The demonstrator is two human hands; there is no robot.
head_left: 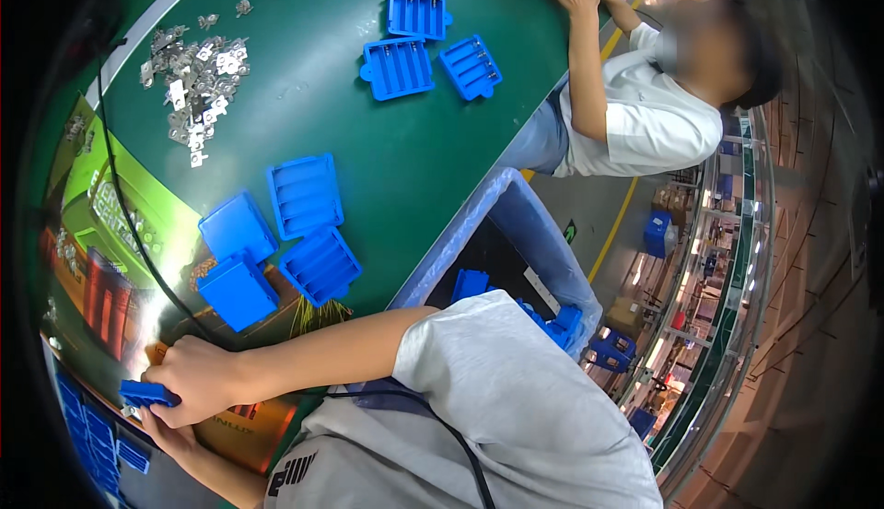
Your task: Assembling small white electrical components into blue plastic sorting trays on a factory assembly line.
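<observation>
At the lower left, my right hand (pixel 198 382) is closed on a blue plastic battery case (pixel 147 393). My left hand (pixel 170 432) is at the underside of the same case, its fingers bent against it and partly hidden. A small bit of silvery metal shows at the case's edge. Above my right forearm lie several blue cases: two with ridged compartments facing up (pixel 306 196), and others showing plain smooth faces (pixel 238 291). A loose pile of small metal contact plates (pixel 207 71) is spread on the green table (pixel 322 108).
Three blue cases with metal springs (pixel 417 13) lie farther up the table. A co-worker (pixel 635 113) handles something in a clear bag at the top right. A lined blue bin (pixel 543 214) holds blue parts. A black cable (pixel 124 200) crosses printed cartons (pixel 110 223). Stacked blue cases (pixel 87 435) stand lower left.
</observation>
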